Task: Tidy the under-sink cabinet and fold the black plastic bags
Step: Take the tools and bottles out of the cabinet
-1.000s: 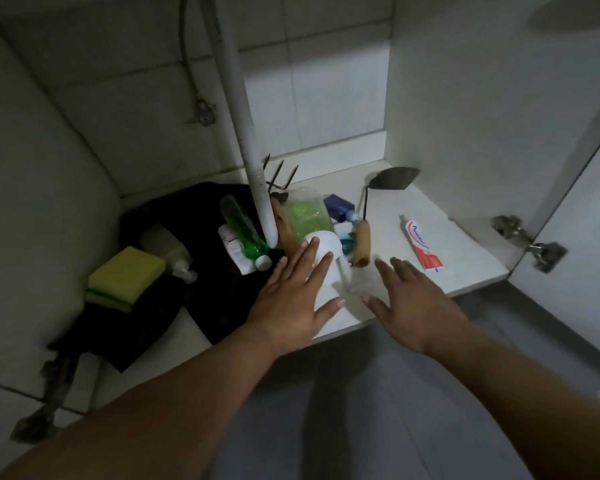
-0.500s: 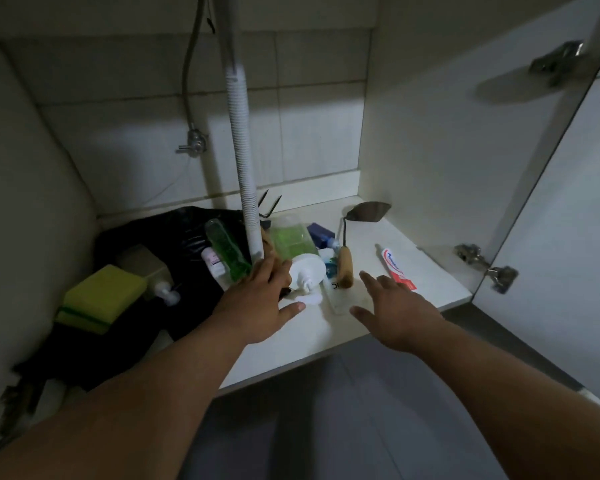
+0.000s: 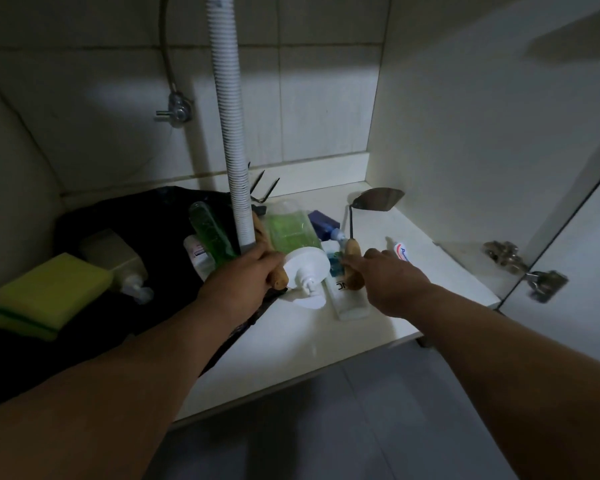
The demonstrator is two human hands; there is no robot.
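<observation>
Left hand (image 3: 245,282) curled round wooden handle (image 3: 280,277) beside drain hose (image 3: 234,161). Right hand (image 3: 383,277) over trowel handle (image 3: 352,251); fingers hidden, grip unclear. Black bags (image 3: 146,244) behind.

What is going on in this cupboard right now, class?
A person is reaching into the under-sink cabinet with both hands. The left hand grips a wooden tool handle beside the drain hose. The right hand touches the trowel's wooden handle. The black plastic bags lie unfolded under bottles and a sponge.
</observation>
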